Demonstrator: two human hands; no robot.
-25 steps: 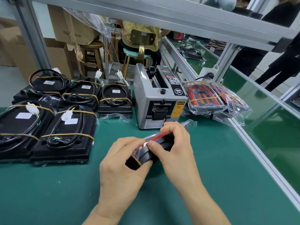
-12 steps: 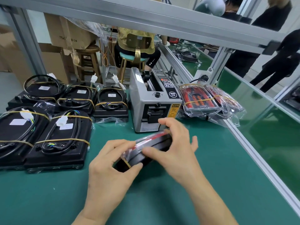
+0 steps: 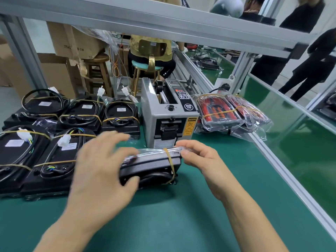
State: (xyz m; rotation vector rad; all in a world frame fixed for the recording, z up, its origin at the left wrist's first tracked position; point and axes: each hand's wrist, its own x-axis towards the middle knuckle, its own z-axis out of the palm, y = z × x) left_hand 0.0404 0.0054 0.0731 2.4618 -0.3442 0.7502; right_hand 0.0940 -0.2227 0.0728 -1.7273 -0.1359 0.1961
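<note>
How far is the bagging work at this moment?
Done: bagged units lie right of the tape dispenser. In hand: the right hand pinches the bag of a banded unit; the blurred left hand touches it. Probably remaining: the black units at far left.

Seeing the left hand (image 3: pixel 98 171) only as blur, covering the black unit (image 3: pixel 151 164) at its left end. Losing a banded unit (image 3: pixel 11 157) past the left edge.

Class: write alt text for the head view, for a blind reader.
A bagged black unit rests on a green table; the blurred left hand touches one end, the right hand pinches the other. A grey machine stands behind.
</note>
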